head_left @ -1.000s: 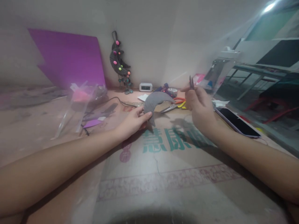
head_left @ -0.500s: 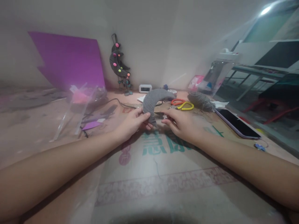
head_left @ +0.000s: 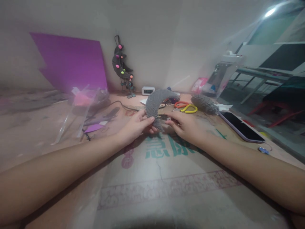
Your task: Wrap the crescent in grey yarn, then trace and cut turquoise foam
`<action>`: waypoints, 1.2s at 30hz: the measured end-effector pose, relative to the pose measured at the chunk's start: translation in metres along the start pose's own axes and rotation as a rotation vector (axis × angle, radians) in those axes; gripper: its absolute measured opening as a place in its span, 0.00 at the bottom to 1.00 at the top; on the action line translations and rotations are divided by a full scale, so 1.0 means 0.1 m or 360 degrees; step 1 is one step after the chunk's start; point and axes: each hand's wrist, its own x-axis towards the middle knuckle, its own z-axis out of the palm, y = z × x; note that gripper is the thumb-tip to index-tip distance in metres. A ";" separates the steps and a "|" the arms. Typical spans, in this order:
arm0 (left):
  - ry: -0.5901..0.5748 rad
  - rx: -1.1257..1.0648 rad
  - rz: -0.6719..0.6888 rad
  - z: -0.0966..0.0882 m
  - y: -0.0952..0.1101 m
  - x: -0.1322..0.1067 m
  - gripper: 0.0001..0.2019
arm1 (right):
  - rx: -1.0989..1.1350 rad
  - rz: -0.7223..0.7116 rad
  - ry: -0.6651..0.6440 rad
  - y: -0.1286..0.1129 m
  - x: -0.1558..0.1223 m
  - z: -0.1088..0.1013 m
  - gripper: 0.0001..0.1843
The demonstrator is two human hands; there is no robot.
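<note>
My left hand grips the lower end of a grey yarn-wrapped crescent, holding it upright above the cardboard sheet. My right hand is closed in a pinch beside the crescent's lower tip, on a small metal tool that looks like thread snips. A ball of grey yarn lies just beyond my right hand.
Orange and yellow scissors lie behind the crescent. A phone rests at the right. A finished dark crescent with coloured beads hangs on the wall, beside a purple sheet, a small clock and plastic bags.
My right hand came down from a raised position, where it held the thin tool up, to the crescent's lower tip. The yarn ball and scissors came into sight. My left hand kept its grip.
</note>
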 end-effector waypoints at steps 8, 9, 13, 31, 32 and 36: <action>-0.0043 0.0008 0.0045 -0.02 -0.03 0.02 0.20 | -0.0022 0.0017 -0.0023 0.01 0.00 0.00 0.14; -0.0045 0.0013 0.0044 -0.02 -0.03 0.02 0.19 | -0.0028 0.0019 -0.0024 0.01 0.00 0.00 0.14; -0.0062 -0.0009 0.0037 -0.03 -0.04 0.02 0.18 | -0.0046 0.0031 -0.0034 0.02 0.00 0.01 0.12; -0.0053 0.0007 0.0025 -0.03 -0.05 0.03 0.19 | 0.0057 0.0094 -0.0016 0.01 0.00 0.01 0.12; -0.0053 0.0011 0.0021 -0.02 -0.05 0.03 0.19 | 0.0064 0.0102 -0.0012 0.01 0.00 0.01 0.12; -0.0027 -0.0015 0.0013 -0.01 -0.04 0.04 0.19 | 0.0107 0.0151 0.0050 0.01 -0.01 0.05 0.13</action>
